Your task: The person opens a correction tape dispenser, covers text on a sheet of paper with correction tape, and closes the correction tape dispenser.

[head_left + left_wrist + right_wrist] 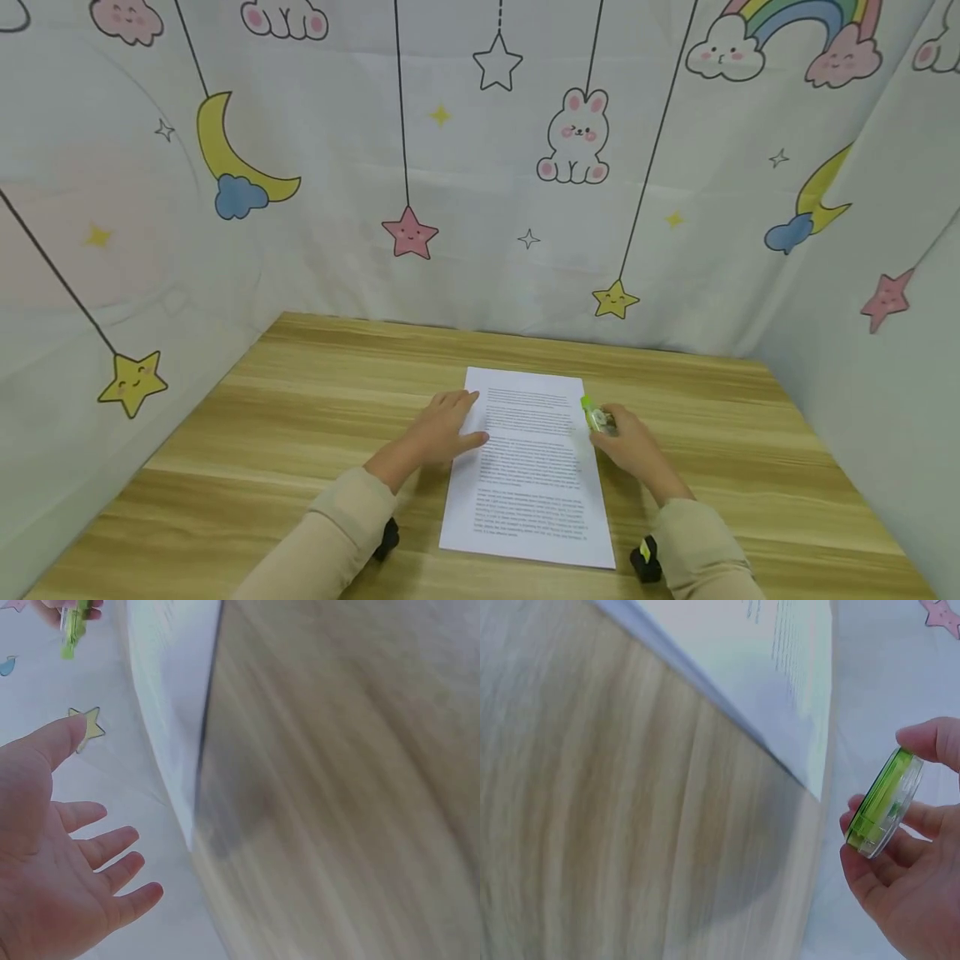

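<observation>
A white sheet of paper (528,500) with printed text lies on the wooden table; in the right wrist view its edge looks thick, so I cannot tell if it is a stack. My left hand (446,429) is over the paper's left edge, fingers extended and thumb apart, holding nothing. In the left wrist view that hand (56,855) shows its palm. My right hand (630,442) is at the paper's right edge and pinches a green, clear-bodied correction tape (885,806) between thumb and fingers. The green tip of the correction tape (587,403) points away from me.
The wood-grain table (315,392) extends on both sides of the paper. A white curtain (480,167) with cartoon stars, moons and a rabbit hangs behind and at the sides. A black wrist device (647,560) sits under the right cuff, another (386,540) under the left.
</observation>
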Available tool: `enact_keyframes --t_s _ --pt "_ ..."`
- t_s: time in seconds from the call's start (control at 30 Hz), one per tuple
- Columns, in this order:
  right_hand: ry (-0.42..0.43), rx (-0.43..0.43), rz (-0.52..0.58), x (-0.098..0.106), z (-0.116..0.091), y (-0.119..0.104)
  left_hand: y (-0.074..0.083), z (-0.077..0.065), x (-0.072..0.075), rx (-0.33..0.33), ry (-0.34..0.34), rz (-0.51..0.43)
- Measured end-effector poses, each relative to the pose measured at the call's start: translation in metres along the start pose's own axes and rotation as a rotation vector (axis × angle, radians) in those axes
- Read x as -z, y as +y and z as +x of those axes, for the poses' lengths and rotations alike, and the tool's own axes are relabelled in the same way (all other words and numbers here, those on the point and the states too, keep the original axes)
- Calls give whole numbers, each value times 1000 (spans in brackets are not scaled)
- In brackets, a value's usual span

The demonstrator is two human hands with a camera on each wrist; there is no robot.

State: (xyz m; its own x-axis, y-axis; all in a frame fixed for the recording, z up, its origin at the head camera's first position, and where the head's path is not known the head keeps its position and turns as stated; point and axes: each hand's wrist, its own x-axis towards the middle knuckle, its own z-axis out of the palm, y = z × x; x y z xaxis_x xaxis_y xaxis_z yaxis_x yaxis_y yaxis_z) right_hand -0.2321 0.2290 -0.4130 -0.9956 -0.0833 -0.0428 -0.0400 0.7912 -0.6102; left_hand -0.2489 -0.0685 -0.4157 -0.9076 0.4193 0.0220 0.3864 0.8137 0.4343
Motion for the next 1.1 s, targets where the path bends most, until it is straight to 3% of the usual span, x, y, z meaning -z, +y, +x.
enact_keyframes --t_s 0.27,0.53,0.7,0.83,0.97,1.1 --pt "-28 136 65 -10 -5 -28 25 0 9 -177 -10 -38" --pt "-39 253 108 -16 -11 -43 36 4 9 -283 50 -101" --pt "-114 308 128 -22 -15 -52 34 2 5 -341 121 -37" --pt "-165 360 122 -26 -18 -58 31 -2 5 -380 192 69" --pt "-133 371 100 -24 -19 -60 32 3 5 -440 248 157" --pt "-110 368 77 -18 -19 -58 36 9 5 -448 243 170"
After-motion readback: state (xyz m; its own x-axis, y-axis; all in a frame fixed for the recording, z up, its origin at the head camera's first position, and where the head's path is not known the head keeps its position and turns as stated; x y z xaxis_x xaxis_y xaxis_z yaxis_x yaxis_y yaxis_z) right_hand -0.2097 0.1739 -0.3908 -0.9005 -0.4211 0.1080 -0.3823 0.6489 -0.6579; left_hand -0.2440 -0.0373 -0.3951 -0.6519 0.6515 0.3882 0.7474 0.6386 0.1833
